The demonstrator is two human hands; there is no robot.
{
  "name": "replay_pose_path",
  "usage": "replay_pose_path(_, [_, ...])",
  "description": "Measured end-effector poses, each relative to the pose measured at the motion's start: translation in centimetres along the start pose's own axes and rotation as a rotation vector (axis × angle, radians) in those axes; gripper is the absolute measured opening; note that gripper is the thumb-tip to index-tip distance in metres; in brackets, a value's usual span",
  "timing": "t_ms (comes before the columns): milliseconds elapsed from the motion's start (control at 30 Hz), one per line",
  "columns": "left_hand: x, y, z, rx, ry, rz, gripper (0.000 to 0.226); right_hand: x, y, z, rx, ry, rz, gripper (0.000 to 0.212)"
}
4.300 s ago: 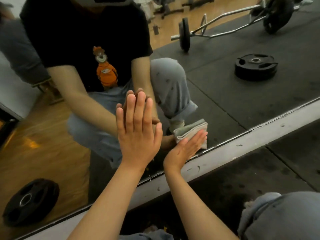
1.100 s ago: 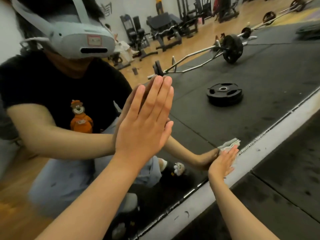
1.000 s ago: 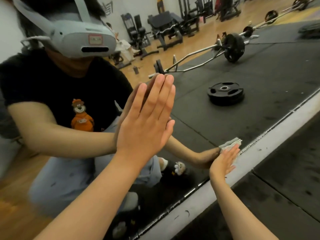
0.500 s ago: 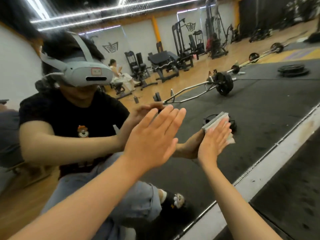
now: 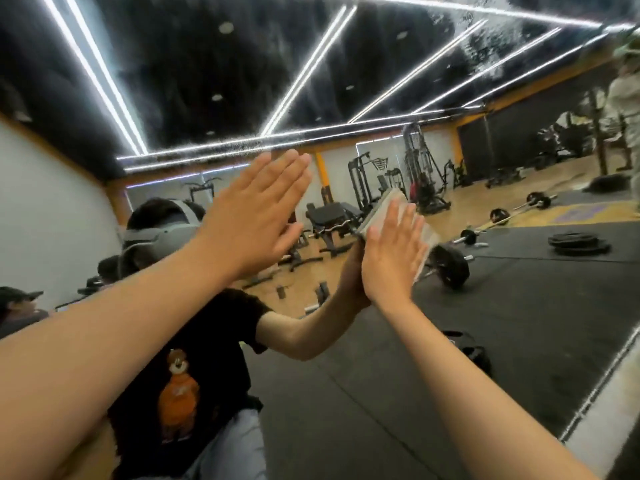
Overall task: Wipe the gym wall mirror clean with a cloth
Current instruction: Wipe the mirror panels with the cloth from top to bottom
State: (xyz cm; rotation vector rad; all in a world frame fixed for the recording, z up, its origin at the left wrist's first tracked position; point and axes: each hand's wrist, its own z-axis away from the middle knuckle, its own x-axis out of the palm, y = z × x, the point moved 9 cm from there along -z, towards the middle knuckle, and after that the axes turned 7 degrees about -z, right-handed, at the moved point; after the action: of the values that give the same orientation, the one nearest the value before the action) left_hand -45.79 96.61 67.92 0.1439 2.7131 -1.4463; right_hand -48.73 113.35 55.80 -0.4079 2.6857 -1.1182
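My right hand has climbed from the mirror's lower edge, where it was a second ago, to well up the glass, carrying the cloth with it. The view has tipped upward too, so the mirror now reflects the ceiling light strips.

The right hand is open, fingers straight and together, palm pressing the folded grey cloth flat against the mirror. The cloth shows past my fingertips and along the outer side of the hand, and its reflected twin meets it edge to edge at the glass. The reflected arm comes up from the lower left of the mirror to meet my palm.

My left hand is still raised against the mirror to the left of the cloth. It is open, fingers straight and slanting up to the right, holding nothing. It hides its own reflection, so I cannot tell whether the palm actually touches the glass.

In the mirror I see a grey headset behind my left forearm and a black shirt with an orange bear print. Deeper in the reflection, a barbell lies on dark floor mats just right of the cloth. A stack of weight plates sits farther right, with a bench behind. A pale ledge runs along the mirror's bottom edge at lower right.
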Motion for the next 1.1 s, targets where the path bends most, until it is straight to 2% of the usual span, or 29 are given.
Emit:
replay_pose_path(100, [0.3,-2.5,-0.6,-0.072,-0.052,-0.033,0.077,-0.5,-5.5,-5.2,-0.118,-0.006,-0.05,0.059])
replay_pose_path(267, [0.7,-2.4,-0.5,-0.1,0.006,-0.002,0.076,-1.4,-11.7,-11.7,-0.257,-0.031,-0.023,0.057])
replay_pose_path(433, [0.5,-2.3,-0.6,-0.094,0.038,0.02,0.076,-1.2,-9.0,-9.3,-0.334,-0.102,-0.031,0.062])
replay_pose_path(667, [0.4,-2.4,-0.2,-0.125,0.043,0.053,0.074,-0.1,-2.7,-4.4,-0.219,-0.16,-0.026,0.056])
replay_pose_path(733, [0.6,-2.2,-0.2,-0.124,-0.003,0.032,0.076,-0.2,-1.7,-3.4,-0.222,-0.15,-0.008,0.057])
replay_pose_path(933, [0.6,-2.2,-0.2,-0.114,-0.041,-0.002,0.082,-0.4,-0.6,-2.4,-0.222,-0.13,-0.016,0.065])
replay_pose_path(1100, [0.8,-2.4,-0.4,-0.113,-0.035,0.011,0.081,-0.2,-0.4,-2.8,-0.3,-0.159,0.025,0.058])
